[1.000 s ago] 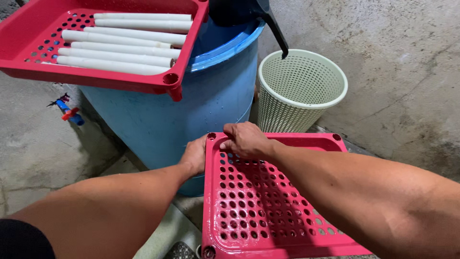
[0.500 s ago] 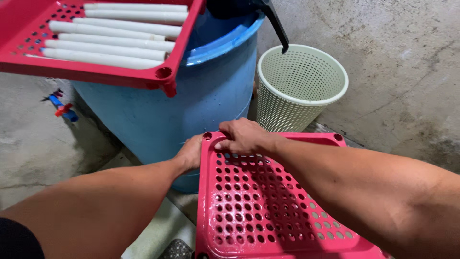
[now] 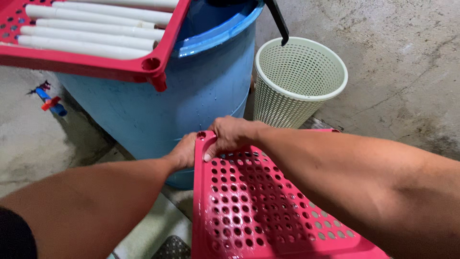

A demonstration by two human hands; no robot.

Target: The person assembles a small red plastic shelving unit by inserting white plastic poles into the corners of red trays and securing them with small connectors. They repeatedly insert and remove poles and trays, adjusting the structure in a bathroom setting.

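Concrete floor [image 3: 28, 144], blue drum [image 3: 201, 105] ahead: right hand [image 3: 230, 136] fingers curled over red tray [image 3: 249, 211] rim beside drum, left hand [image 3: 184, 152] fingers hidden — best kept level.

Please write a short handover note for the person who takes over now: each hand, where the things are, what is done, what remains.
Left hand: on the outer far corner of the empty red perforated tray, partly hidden behind it.
Right hand: gripping the same tray's far rim from above.
The tray sits low, by the blue barrel.
Done: a second red tray lies on the barrel, loaded with white tubes.
Left: the held tray holds nothing yet.
The mesh basket stands beside the barrel.
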